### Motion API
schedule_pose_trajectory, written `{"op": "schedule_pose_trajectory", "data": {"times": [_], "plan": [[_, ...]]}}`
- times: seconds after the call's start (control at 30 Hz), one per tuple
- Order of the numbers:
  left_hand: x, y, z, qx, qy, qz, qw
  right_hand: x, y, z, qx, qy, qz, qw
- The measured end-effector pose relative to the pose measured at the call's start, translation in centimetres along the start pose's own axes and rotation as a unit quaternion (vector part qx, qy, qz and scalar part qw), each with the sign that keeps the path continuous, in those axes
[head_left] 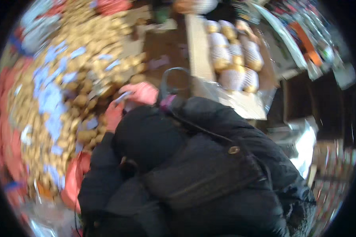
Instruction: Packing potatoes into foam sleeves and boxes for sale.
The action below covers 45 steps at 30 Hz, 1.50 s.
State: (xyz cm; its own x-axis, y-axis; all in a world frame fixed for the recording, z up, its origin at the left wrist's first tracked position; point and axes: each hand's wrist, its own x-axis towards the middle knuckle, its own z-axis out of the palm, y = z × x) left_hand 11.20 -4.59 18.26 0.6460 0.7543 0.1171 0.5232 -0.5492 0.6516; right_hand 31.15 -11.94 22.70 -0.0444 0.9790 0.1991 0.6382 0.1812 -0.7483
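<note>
Both of my hands wear pink gloves and are close together over a heap of rounded yellow-brown produce [106, 44]. The fingers of my right hand [141, 92] pinch a small pale lilac piece [123, 97], perhaps paper. Just below and to the left, my left hand [113, 115] meets the lower end of that piece; blur hides whether its fingers grip it. More lilac-blue scraps [50, 100] are scattered over the heap. Black sleeves and rounded black clothing fill the lower middle. The view is blurred.
Several rounded fruits in white foam nets [238, 56] sit in a cardboard box [198, 49] at the upper right. Red plastic bags [6, 118] border the heap at the left, and another red bag [74, 183] lies beside my left sleeve. Clear plastic [307, 148] is at the right.
</note>
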Motion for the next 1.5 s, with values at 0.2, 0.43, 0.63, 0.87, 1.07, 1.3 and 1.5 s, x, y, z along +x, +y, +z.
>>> {"op": "schedule_pose_trajectory", "data": {"times": [0.2,0.43,0.63,0.87,1.07,1.3,1.5], "plan": [[-2.7,-4.9,1.7,0.162,0.017,0.002,0.987,3.3,-2.3,2.1,-0.059,-0.026,-0.228,0.972],[-3.2,-8.5,0.9,0.055,0.088,0.018,0.994,5.6,0.3,7.2,0.11,-0.151,0.046,0.981],[-1.0,-12.7,-1.2,-0.327,0.033,-0.149,0.933,6.4,1.5,7.3,0.321,-0.233,0.047,0.917],[0.6,-28.3,-9.3,0.187,0.267,-0.352,0.877,4.5,7.7,7.8,0.299,-0.184,0.168,0.921],[5.9,-33.4,-23.3,0.201,0.409,-0.317,0.831,3.0,8.7,5.5,0.39,-0.089,0.36,0.843],[11.8,-34.9,-26.4,0.35,0.022,-0.468,0.811,2.5,8.4,4.4,0.327,-0.087,0.401,0.851],[10.9,-29.3,-25.2,0.247,0.09,-0.429,0.864,0.1,8.0,3.2,0.387,-0.008,0.357,0.85]]}}
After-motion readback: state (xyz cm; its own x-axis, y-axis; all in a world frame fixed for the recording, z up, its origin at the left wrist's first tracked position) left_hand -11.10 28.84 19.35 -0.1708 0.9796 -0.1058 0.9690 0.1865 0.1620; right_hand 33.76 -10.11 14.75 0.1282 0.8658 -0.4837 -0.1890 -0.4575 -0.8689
